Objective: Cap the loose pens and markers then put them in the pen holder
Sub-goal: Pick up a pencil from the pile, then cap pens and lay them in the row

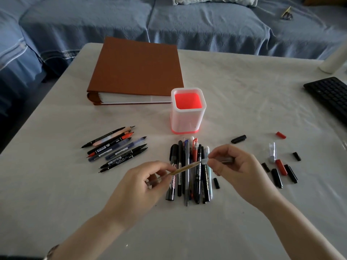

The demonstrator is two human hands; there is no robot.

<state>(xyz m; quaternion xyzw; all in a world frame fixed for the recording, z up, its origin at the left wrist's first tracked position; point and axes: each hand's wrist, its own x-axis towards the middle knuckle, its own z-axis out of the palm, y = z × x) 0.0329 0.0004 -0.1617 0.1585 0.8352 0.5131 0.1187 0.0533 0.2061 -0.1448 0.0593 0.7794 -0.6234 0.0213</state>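
Observation:
My left hand [148, 182] pinches a clear pen with a gold barrel [185, 168], its tip pointing right. My right hand [236, 166] pinches a clear cap [221, 160] just right of that tip, its open end a small gap away. Both hover over a row of capped pens [191, 171] in the middle of the table. Several uncapped markers [116, 147] lie in a pile at the left. Loose black, red and clear caps [279, 169] are scattered at the right. The white pen holder [187, 119] with a red inside stands behind the row, nothing in it.
A brown binder [137, 70] lies behind the holder to the left. A black keyboard [330, 94] sits at the right edge, a white cylinder [334, 59] beyond it. A white cloth [244, 87] covers the table; a blue sofa [187, 23] runs behind.

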